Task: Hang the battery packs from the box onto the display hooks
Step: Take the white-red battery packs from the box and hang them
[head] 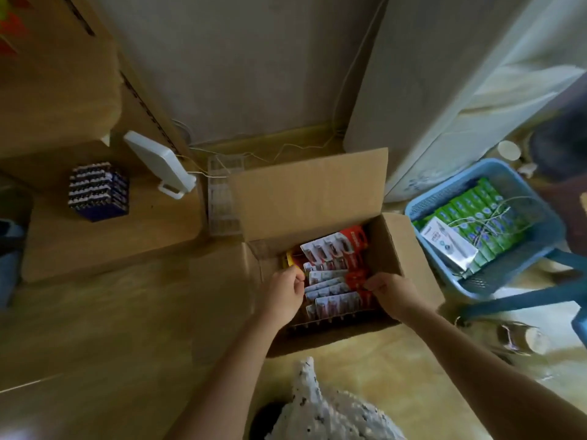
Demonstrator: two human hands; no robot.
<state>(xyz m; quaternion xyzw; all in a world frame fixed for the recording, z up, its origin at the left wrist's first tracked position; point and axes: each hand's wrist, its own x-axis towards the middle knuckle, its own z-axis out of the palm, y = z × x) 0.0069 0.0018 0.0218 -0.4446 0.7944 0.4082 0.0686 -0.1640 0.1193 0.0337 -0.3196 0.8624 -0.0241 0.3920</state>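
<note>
Packs (333, 274) lie fanned and overlapping inside the box (409, 258), which sits on the floor (127, 312) toward 5 o'clock from the centre of the view. Its far flap (311, 198) stands up at 12 o'clock, which leaves the top clear for reaching in.

Both hands are down in the box. The left hand (284, 292), at 9 o'clock of the fan, has thumb and fingers curled together on the edge of the packs. The right hand (392, 292), at 3 o'clock, curls its fingers over their red edge. Holding them from both sides probably squares several packs into one bundle for lifting, rather than taking them one at a time.

A basket (508, 277) of green cartons stands at 3 o'clock of the box. A purple block (98, 192) rests on a low board at 9 o'clock.

No hooks are in view, so nothing shows where the packs will hang. Knuckles and blur hide the fingertips, so the number of packs in each grasp cannot be told. The print on the packs cannot be read. The near wall of the box hides the lowest packs.
</note>
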